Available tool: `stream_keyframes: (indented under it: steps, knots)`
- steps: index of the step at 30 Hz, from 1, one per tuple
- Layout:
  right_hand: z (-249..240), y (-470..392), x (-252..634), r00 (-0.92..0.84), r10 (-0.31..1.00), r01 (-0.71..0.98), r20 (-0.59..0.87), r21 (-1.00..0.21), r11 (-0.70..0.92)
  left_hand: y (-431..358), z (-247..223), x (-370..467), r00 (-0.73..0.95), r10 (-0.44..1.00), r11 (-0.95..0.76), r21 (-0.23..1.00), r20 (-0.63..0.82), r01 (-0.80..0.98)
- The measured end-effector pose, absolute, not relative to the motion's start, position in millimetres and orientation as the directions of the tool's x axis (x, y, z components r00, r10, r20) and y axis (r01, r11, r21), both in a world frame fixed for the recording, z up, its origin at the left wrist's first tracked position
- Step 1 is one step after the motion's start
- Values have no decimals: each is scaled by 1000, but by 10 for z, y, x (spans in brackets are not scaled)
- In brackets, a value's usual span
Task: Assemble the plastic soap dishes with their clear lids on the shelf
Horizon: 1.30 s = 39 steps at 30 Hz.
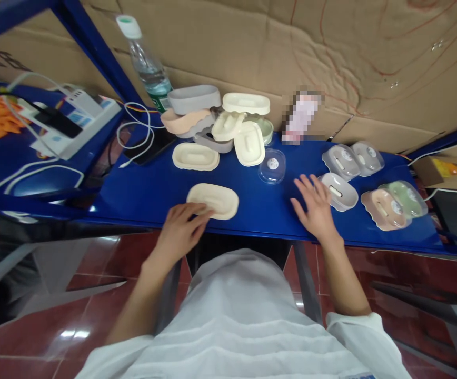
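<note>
A cream oval dish [221,199] lies near the front edge of the blue table. My left hand [185,227] holds it at its near left side, fingers resting over the rim and the thumb close beside them. My right hand [316,208] is open over the table with its fingers spread and nothing in it. Its fingertips are close to a pale grey dish [345,197] with a light bar in its middle. Between the hands, farther back, lies a clear plastic lid [272,167] with a round white sticker. Another cream dish [196,157] lies behind the held one.
Behind are piled cream, grey and peach pieces [189,122], a water bottle [149,71] and a blurred-out upright item [301,117]. Lidded dishes [386,208] stand at right. A white cable [149,131] and a power strip [90,126] are at left. Cardboard [232,47] backs the table.
</note>
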State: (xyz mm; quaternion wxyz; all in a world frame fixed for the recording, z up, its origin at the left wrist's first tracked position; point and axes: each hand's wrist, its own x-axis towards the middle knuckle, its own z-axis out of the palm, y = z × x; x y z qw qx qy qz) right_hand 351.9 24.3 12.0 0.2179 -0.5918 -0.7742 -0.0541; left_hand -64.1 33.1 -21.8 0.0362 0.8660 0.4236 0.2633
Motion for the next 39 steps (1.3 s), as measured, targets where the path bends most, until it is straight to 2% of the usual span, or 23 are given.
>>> stream_keyframes:
  steps: [2,4,9,14,19,21,25,28,33,36,39]
  knots:
    - [139,480,3196,-283,881,911,379,-180,370,278,-200,-327,555,705,-696,282,441,660]
    - [121,729,2973,-298,886,907,354,-185,379,265,-181,-53,597,676,-731,295,432,615]
    - [3,1094,2803,-179,930,948,320,-197,250,366,-159,254,617,665,-746,336,420,575]
    - [-38,913,3030,-64,940,951,336,-266,160,397,-193,163,579,672,-739,377,461,558]
    - [-35,652,3340,-61,920,877,387,-420,235,426,-187,101,508,734,-679,472,450,563]
    - [-38,594,3417,-74,919,862,387,-439,254,441,-164,105,528,727,-686,479,438,547]
    - [17,632,3412,-111,934,914,340,-334,231,425,-116,93,575,702,-712,383,420,589]
    - [145,857,3219,-168,922,920,350,-281,274,391,-112,36,566,702,-707,331,432,624]
    - [426,1597,2761,-300,845,881,444,-211,424,352,-149,-115,518,734,-669,338,440,661]
    - [571,2122,2646,-302,815,890,495,-160,427,330,-167,-207,505,742,-660,347,441,666]
    - [657,2542,2685,-310,831,889,461,-169,425,310,-184,-283,496,752,-651,373,435,661]
